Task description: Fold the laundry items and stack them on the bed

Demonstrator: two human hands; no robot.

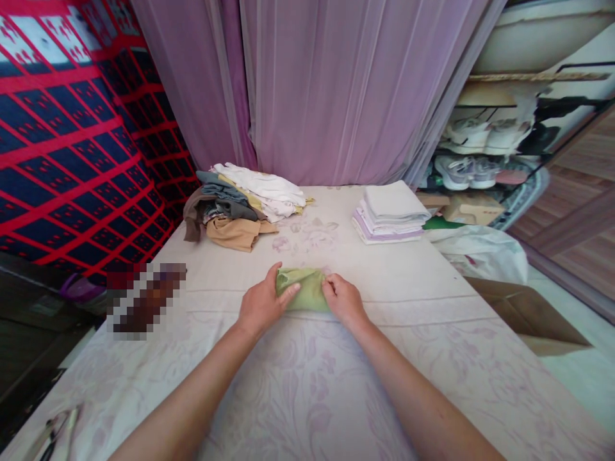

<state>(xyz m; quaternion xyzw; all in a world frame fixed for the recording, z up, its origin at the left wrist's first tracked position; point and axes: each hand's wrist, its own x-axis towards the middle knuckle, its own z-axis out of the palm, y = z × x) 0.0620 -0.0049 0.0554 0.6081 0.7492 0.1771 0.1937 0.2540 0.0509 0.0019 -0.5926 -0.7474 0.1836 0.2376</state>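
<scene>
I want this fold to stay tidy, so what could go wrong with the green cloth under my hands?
The green cloth is a small, thick bundle, held at its ends by the left hand and right hand. If the grip eases, it may spring open. The loose clothes pile slumps toward the left edge of the flowered sheet, and a nudge could tip garments off.

folded green cloth (307,291) on pale floral bedsheet (307,397), between left hand (262,306) and right hand (343,299); jumbled clothes heap (240,205) behind-left, folded white stack (390,211) behind-right.
</scene>
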